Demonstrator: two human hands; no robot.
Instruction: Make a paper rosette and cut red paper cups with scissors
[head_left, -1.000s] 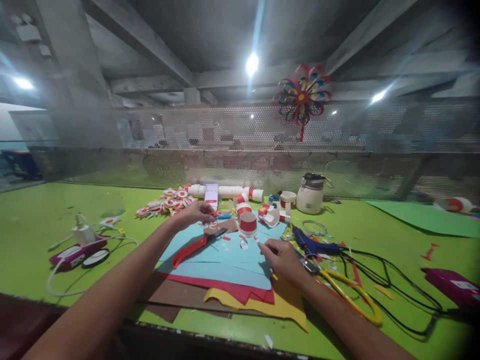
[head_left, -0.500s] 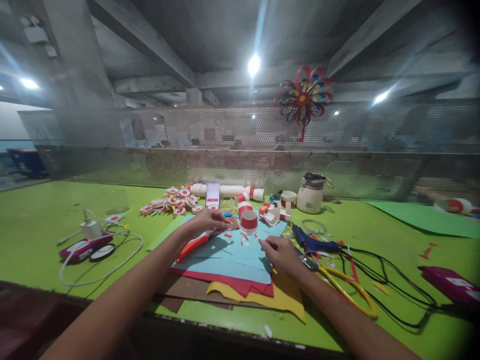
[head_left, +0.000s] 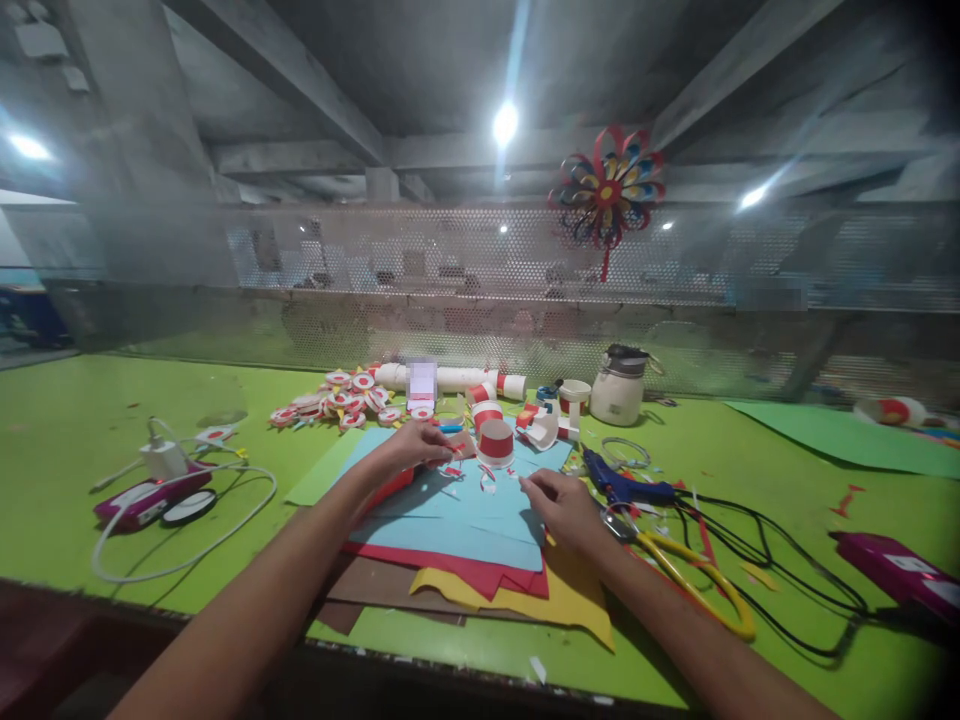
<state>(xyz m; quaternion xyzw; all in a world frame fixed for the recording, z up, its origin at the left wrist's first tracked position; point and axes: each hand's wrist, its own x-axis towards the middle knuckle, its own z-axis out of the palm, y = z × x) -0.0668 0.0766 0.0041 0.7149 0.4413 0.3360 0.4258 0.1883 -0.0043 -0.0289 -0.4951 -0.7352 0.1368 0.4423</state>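
Note:
My left hand point(head_left: 420, 445) is closed in a pinch over the light blue sheet point(head_left: 465, 520). Tiny red and white bits show by its fingertips; I cannot make out what it grips. A red-orange handled tool point(head_left: 391, 488) lies partly hidden under my left forearm. Just right of those fingertips, a red-and-white paper cup piece point(head_left: 495, 441) rests on the sheet, with a small curled red-and-white strip point(head_left: 487, 480) in front. My right hand point(head_left: 562, 505) hovers low at the sheet's right edge, thumb and finger pressed together; anything between them is too small to name.
A blue glue gun point(head_left: 626, 485) and yellow-handled scissors point(head_left: 694, 580) lie beside my right arm, among black cables. Paper flower pieces point(head_left: 341, 400), a white tube point(head_left: 457, 379), a phone point(head_left: 421, 382) and a jar point(head_left: 619, 385) stand behind. Left are a purple power bank point(head_left: 150, 498) and white cable.
My left forearm now covers more of the red-orange tool. The small red scrap near my left fingertips has shifted. My right hand stays nearly still; the view has turned slightly.

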